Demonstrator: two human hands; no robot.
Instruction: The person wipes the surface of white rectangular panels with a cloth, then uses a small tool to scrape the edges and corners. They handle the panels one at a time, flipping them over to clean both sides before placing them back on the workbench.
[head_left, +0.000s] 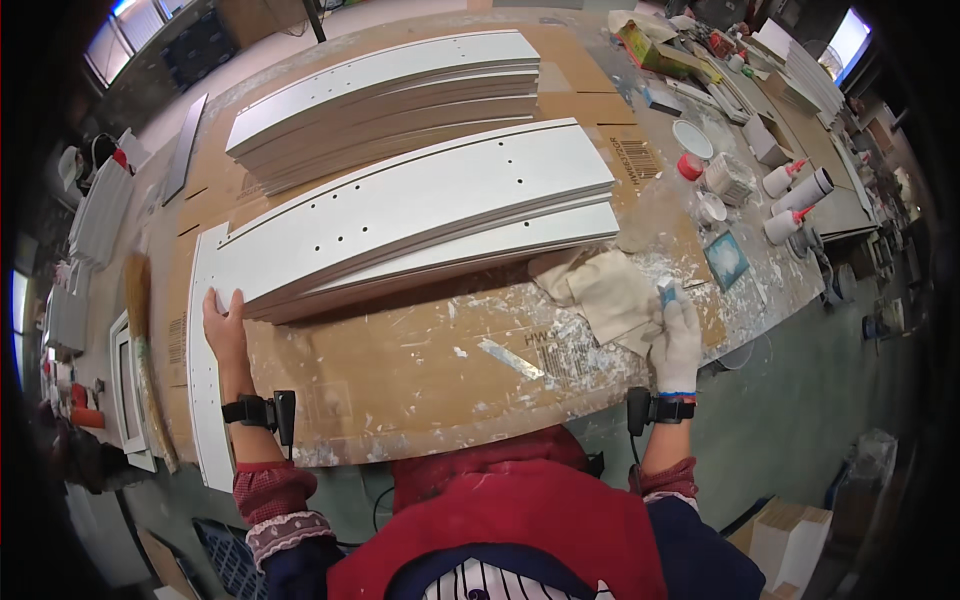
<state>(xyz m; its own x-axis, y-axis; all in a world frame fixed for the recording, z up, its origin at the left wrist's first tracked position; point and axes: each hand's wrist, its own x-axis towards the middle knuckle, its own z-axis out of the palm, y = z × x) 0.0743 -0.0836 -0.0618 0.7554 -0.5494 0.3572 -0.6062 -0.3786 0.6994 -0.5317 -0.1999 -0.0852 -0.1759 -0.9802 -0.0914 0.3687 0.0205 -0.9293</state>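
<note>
My left hand (226, 325) is bare and rests along a narrow white board (208, 400), its thumb and fingers apart beside the left end of a stack of white drilled panels (420, 200). That board lies lengthwise at the table's left, its near end past the edge. A pale work glove covers my right hand (678, 345), which is closed on a small blue piece (668, 294), too small to name surely. Just left of the glove, a crumpled cream cloth (605, 295) lies against the panel stack. A flat metal scraper blade (512, 358) lies nearer me.
Behind stands a second stack of white panels (390, 95). Brown cardboard (350, 385), flecked with white, covers the table. At the right are red-tipped bottles (782, 228), a blue square pad (727, 258) and a white lid (692, 139). A long brush (138, 310) lies left.
</note>
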